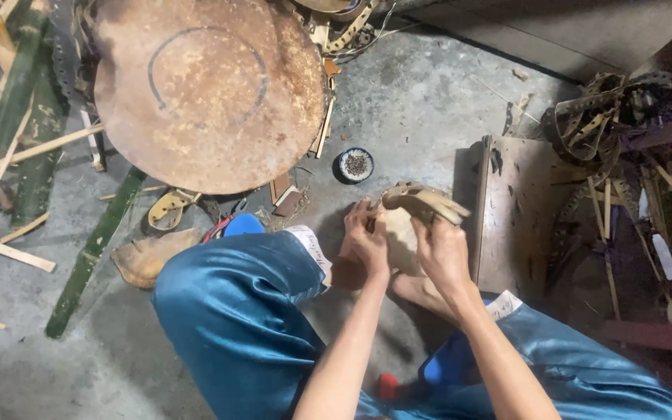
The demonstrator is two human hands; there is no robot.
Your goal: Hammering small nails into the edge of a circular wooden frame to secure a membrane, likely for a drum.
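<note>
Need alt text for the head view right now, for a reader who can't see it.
Both hands, left hand and right hand, grip a tan woven sandal above a concrete floor. A rusty round metal disc and a small tin of nails sit beyond.

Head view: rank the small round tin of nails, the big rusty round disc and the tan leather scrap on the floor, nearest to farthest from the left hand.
From the left hand:
1. Small round tin of nails, just above it on the floor.
2. Tan leather scrap, off to the left, beyond the blue-clad knee.
3. Big rusty round disc, upper left; its near edge rivals the scrap, its centre lies farther.
</note>
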